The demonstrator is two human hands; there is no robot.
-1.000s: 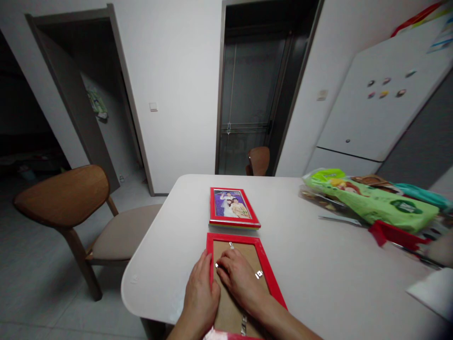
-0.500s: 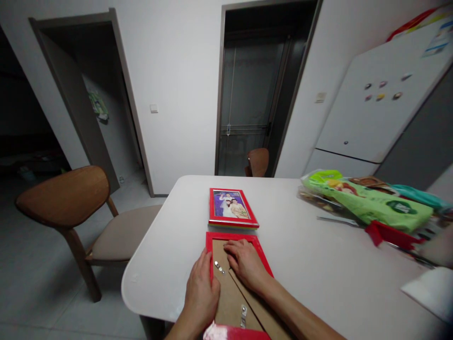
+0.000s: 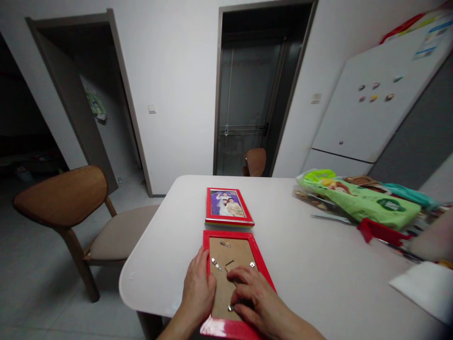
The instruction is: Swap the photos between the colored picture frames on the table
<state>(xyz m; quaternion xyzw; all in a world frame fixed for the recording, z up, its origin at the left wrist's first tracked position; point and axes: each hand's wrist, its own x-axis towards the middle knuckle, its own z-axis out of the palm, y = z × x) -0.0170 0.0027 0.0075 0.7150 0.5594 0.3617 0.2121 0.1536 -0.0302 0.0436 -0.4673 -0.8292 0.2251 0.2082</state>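
A red picture frame [image 3: 262, 257] lies face down on the white table, its brown backing board [image 3: 221, 295] showing. My left hand [image 3: 198, 285] is closed around the frame's left side, thumb over the edge onto the board. My right hand [image 3: 253, 297] reaches over the board with bent fingers; its thumb and a fingertip are at a small metal clip [image 3: 230, 308] near the lower edge. More metal clips sit at the top [image 3: 225, 244], left [image 3: 216, 264] and right [image 3: 252, 265]. Part of the board is hidden under my right hand.
Beyond it lies another red frame [image 3: 230, 220] with a photo facing up. Right on the table [image 3: 300, 283] are a green packet [image 3: 380, 200], a metal utensil [image 3: 331, 218], a red object [image 3: 377, 230] and white paper [image 3: 424, 288]. A wooden chair [image 3: 63, 196] stands left.
My right hand has moved from the top clip down to the lower clip. The loose diagonal board edge under my right arm no longer shows. My left hand keeps its hold.
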